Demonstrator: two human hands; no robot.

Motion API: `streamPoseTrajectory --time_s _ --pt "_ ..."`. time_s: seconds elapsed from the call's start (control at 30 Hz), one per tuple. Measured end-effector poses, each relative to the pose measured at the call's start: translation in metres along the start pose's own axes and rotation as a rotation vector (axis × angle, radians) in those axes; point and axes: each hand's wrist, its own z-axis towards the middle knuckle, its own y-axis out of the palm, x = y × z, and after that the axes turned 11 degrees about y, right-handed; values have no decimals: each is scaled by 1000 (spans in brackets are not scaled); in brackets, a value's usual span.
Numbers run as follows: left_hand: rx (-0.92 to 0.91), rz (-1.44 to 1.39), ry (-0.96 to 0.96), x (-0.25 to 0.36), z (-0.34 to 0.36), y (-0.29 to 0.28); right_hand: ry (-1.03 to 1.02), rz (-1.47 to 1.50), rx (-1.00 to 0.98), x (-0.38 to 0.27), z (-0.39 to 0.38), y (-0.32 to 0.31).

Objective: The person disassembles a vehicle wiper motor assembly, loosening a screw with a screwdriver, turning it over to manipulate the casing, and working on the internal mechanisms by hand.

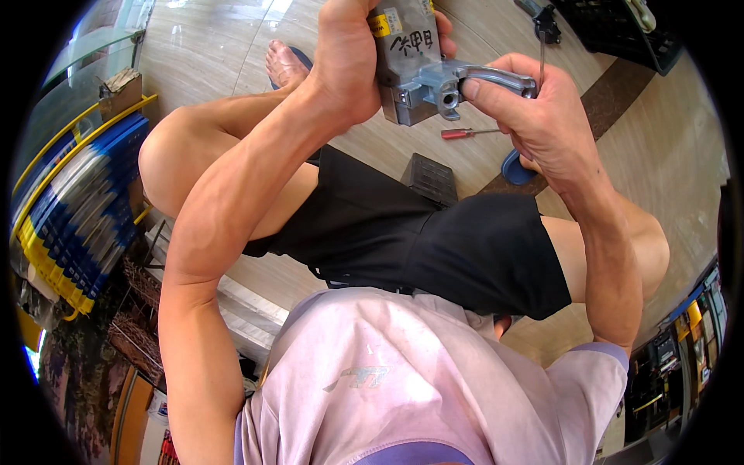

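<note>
My left hand (345,66) is wrapped round a boxy grey metal mechanism (404,54), held up at the top of the view. Its fingertips show on the box's far right side. The box bears dark handwriting and a yellow label. A shiny curved metal lever (496,76) juts from a bracket at its lower end. My right hand (542,105) is closed on this lever, thumb pressed along its near side. A thin metal rod (542,58) stands out by the right fingers; whether they hold it, I cannot tell.
On the tiled floor lies a red-handled screwdriver (459,133), below the mechanism. A black plastic case (431,178) sits between my legs. At the upper right are a dark tool (540,14) and a black crate (616,35). A yellow-framed rack of blue packages (81,209) stands at left.
</note>
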Motion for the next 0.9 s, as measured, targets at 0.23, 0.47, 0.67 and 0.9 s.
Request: streamPoseTrajectory --time_s 0.23,0.47,0.67,0.9 --pt "-12 -18 -18 -2 0 -2 62 -10 -25 -6 -5 -1" --pt "-47 -73 -17 -4 2 -4 69 -4 -41 -3 -6 -2" --pt "-34 -95 -48 -3 1 2 26 -4 -5 7 -3 -3" --pt "-6 -92 -51 3 3 11 74 9 -3 -5 -8 -8"
